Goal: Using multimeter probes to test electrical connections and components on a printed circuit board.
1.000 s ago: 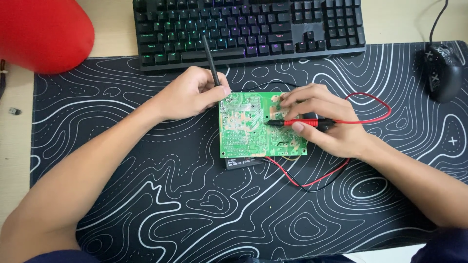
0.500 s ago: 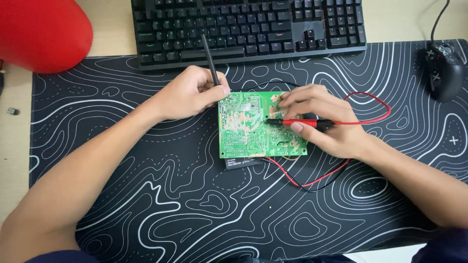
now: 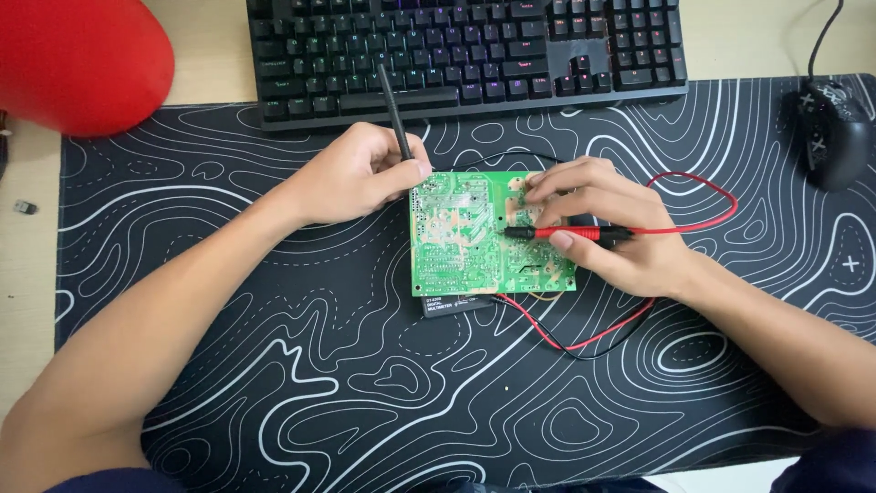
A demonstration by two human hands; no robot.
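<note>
Place: home or hobby computer desk, doubling as an electronics bench.
Surface: pale wooden desk (image 3: 748, 41) under a black desk mat (image 3: 274, 365) with white contour lines.
Computer gear: backlit mechanical keyboard (image 3: 465, 50) at the far edge, black mouse (image 3: 832, 132) with cord, right.
Bench signs: green circuit board (image 3: 474, 237), red probe (image 3: 570, 234), red and black leads.

Multimeter (image 3: 456, 304) mostly under circuit board (image 3: 474, 237)
</note>
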